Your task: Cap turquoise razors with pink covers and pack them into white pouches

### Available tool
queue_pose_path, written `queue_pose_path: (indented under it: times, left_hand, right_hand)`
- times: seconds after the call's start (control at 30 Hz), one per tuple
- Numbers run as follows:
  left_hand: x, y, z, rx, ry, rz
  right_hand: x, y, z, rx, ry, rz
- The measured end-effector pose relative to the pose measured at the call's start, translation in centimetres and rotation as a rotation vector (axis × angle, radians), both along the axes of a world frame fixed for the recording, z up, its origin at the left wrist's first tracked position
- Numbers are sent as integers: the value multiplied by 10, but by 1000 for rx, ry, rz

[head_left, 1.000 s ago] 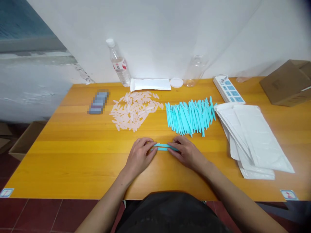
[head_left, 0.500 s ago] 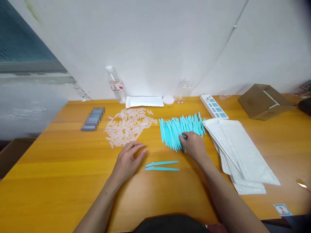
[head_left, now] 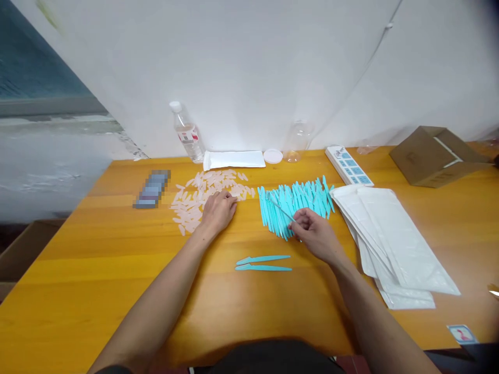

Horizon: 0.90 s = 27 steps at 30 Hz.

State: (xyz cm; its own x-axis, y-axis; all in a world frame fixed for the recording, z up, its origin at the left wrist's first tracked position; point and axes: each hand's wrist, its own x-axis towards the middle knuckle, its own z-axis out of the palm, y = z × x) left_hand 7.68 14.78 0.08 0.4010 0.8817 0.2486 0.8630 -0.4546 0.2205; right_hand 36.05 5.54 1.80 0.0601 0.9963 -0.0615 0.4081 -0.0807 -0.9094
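Note:
My right hand [head_left: 315, 234] pinches one turquoise eyebrow razor [head_left: 284, 213], which points up and to the left over a dense pile of similar razors [head_left: 312, 195]. On the left, my left hand [head_left: 219, 210] reaches into a spread of small pale pink blade caps [head_left: 187, 208]. Its fingers are curled down at the pile's right side, and whatever is between the fingertips is hidden. Two turquoise razors [head_left: 263, 268] lie side by side on the table in front of me, roughly parallel, apart from both hands.
White pouches [head_left: 401, 239] are stacked at right, below a power strip [head_left: 350, 166] and a cardboard box [head_left: 432, 158]. Along the wall stand a water bottle [head_left: 189, 136] and a clear jar [head_left: 297, 143], with a lid [head_left: 273, 156] and white packet [head_left: 234, 159] between. A blurred phone [head_left: 152, 189] lies left.
My left hand has moved forward onto the pale caps, its fingers curling. My right hand has taken a razor from the pile and now holds it at a slant.

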Motion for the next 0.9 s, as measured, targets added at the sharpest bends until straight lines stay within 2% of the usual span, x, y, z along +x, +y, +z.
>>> queue_pose_path:
  times: [0.17,0.3,0.4,0.47,0.57,0.63,0.73,0.8,0.9]
  left_hand:
    - [4,8,-1,-3,50,-46]
    - [4,1,9,-61,9,-127]
    - [1,-21,18,-169,-265,-92]
    - [-1,-42,22,-334,-543,-23]
    - [-5,-72,20,-649,-927,75]
    - [-7,-88,14,-762,-1145,195]
    - [-12,-103,3,-752,-1381,373]
    - [-14,-110,-2,-703,-1430,399]
    - [-16,-116,-3,-653,-1368,378]
  right_hand:
    - [-19,-9,-9,0,-109,66]
    - [-23,-11,-10,-17,-129,131]
    - [-22,-11,-3,-73,-101,229]
    - [-21,-11,2,-116,-79,300]
    - [-22,-10,8,-198,-12,411]
    - [-25,-9,11,-252,48,486]
    - [-29,-8,13,-296,60,582]
    - [-31,-8,13,-315,41,618]
    - [-32,-7,13,-330,34,623]
